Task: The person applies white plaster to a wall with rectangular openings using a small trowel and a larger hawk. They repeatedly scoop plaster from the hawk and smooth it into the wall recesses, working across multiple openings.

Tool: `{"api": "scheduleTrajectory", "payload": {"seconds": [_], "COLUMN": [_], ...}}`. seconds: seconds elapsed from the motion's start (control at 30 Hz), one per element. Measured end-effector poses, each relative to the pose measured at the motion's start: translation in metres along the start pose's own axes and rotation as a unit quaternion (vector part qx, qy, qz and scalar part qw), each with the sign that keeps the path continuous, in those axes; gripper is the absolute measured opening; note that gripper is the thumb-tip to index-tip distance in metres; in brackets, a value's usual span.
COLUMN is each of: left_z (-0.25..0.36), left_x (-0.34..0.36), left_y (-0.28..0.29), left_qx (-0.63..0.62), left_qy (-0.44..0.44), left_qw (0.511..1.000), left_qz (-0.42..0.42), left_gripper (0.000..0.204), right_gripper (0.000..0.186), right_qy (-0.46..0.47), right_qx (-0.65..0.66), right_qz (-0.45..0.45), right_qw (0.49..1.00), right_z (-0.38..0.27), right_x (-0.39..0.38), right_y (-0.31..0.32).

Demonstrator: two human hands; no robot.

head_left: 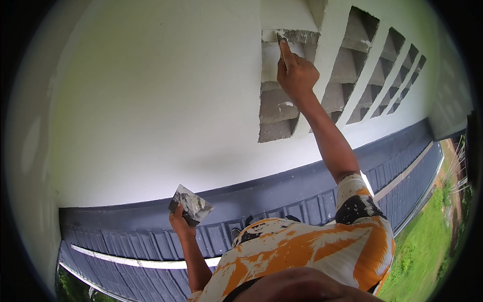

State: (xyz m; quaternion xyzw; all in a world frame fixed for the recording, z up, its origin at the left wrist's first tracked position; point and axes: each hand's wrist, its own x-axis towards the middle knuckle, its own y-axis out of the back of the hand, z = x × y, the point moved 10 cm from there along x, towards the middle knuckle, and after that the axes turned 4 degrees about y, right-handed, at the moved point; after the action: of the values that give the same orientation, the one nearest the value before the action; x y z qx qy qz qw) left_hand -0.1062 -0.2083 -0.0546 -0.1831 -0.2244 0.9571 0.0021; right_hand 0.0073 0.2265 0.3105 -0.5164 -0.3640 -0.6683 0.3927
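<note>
My right hand [300, 76] reaches up to the white wall, its index finger stretched along a small putty knife [280, 38] and the other fingers curled in. The knife's tip touches a rough grey ledge [304, 36] in the nearest column of recessed openings, where white putty is smeared at the left end. Most of the knife is hidden by the hand. Lower down at the left, my left hand [182, 222] grips a flat square plate [182, 193], tilted and apart from the wall. A lump of white and grey putty [195, 203] lies on the plate.
More columns of grey-lined openings [354, 55] run along the wall [151, 100] to the right. Below lies a dark blue ribbed metal roof [136, 246], with a long white strip [151, 263] across it. Grass [422, 246] shows beyond the roof's right edge.
</note>
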Motion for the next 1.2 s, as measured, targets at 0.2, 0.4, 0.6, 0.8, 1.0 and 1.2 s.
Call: {"api": "scheduleTrajectory", "payload": {"seconds": [0.2, 0.4, 0.6, 0.8, 1.0, 1.2], "left_z": [-0.007, -0.023, -0.036, -0.030, -0.031, -0.023], "left_x": [-0.006, -0.005, 0.010, 0.005, 0.009, 0.003], "left_y": [-0.004, 0.031, 0.055, 0.053, 0.048, 0.043], "left_qx": [-0.017, -0.027, -0.027, -0.023, -0.020, -0.037], "left_qy": [0.026, 0.048, 0.055, 0.052, 0.061, 0.047], "left_qw": [0.999, 0.998, 0.998, 0.998, 0.998, 0.998], "left_qz": [-0.019, 0.022, 0.018, 0.034, 0.026, 0.027], "left_gripper": [0.030, 0.032, 0.033, 0.032, 0.032, 0.032], "right_gripper": [0.036, 0.028, 0.038, 0.035, 0.042, 0.038], "right_qy": [-0.166, -0.212, -0.251, -0.268, -0.238, -0.292], "right_qx": [0.028, 0.032, -0.001, 0.011, 0.012, -0.003], "right_qz": [-0.001, 0.012, -0.052, -0.005, -0.034, 0.000], "right_qw": [0.986, 0.977, 0.967, 0.963, 0.971, 0.956], "right_z": [-0.038, -0.036, -0.025, -0.024, -0.043, -0.026], "right_x": [0.011, 0.006, 0.011, -0.009, 0.008, 0.005], "right_y": [-0.022, -0.009, -0.036, -0.020, -0.049, -0.015]}}
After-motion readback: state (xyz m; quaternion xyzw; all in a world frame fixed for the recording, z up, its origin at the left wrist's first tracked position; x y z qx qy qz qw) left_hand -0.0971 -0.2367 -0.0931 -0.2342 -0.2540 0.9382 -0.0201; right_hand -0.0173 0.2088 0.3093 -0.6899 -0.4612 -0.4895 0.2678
